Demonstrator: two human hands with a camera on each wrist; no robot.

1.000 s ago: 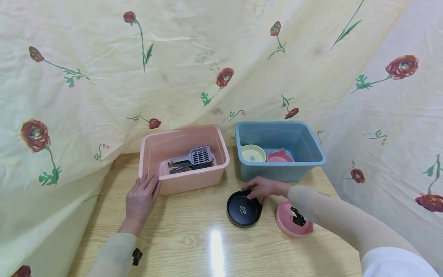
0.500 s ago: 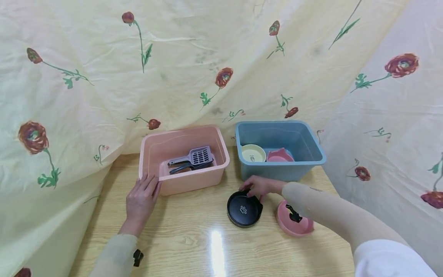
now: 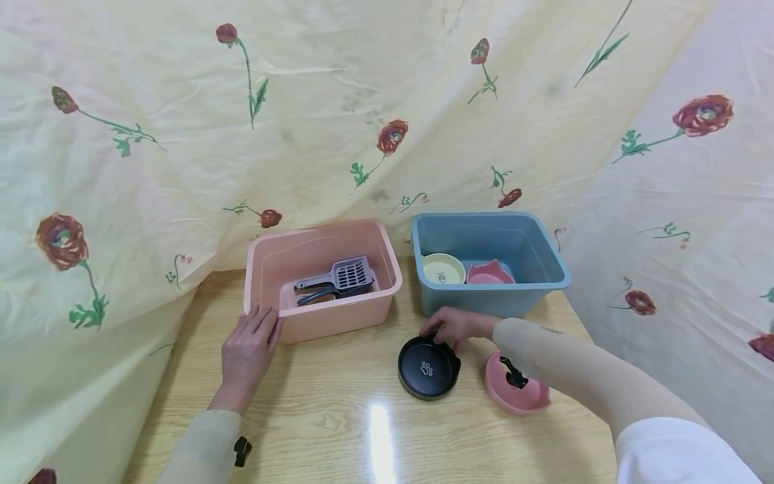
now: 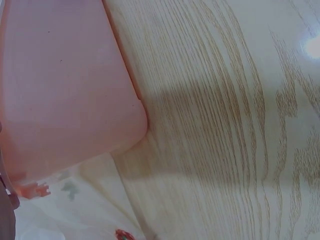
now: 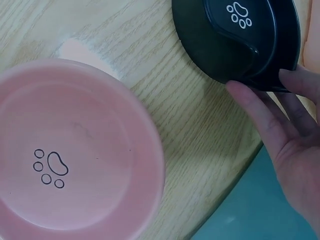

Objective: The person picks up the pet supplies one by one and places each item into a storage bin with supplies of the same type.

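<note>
My right hand point(image 3: 452, 325) pinches the far rim of a black pet bowl point(image 3: 423, 380) with a white paw print. In the right wrist view the thumb lies over the rim and the fingers point(image 5: 260, 115) are underneath, outside the bowl point(image 5: 195, 35). At the left, my left hand point(image 3: 246, 356) holds the front left corner of a pink bin point(image 3: 338, 314) by its rim. Only a sliver of that hand shows in the left wrist view, beside the bin wall point(image 4: 70, 85). A pink pet bowl point(image 3: 504, 393) sits partly hidden under the right forearm.
Inside the pink bin lie a purple slotted litter scoop point(image 3: 353, 274) and a dark-handled tool point(image 3: 316, 296). The blue bin point(image 3: 484, 296) behind my right hand contains a cream bowl point(image 3: 444, 267) and a pink bowl point(image 3: 488, 272). A floral cloth point(image 3: 326, 148) hangs behind the wooden table point(image 3: 314, 417).
The right forearm has shifted slightly left. Both hands keep their holds, and the black bowl stays almost in place.
</note>
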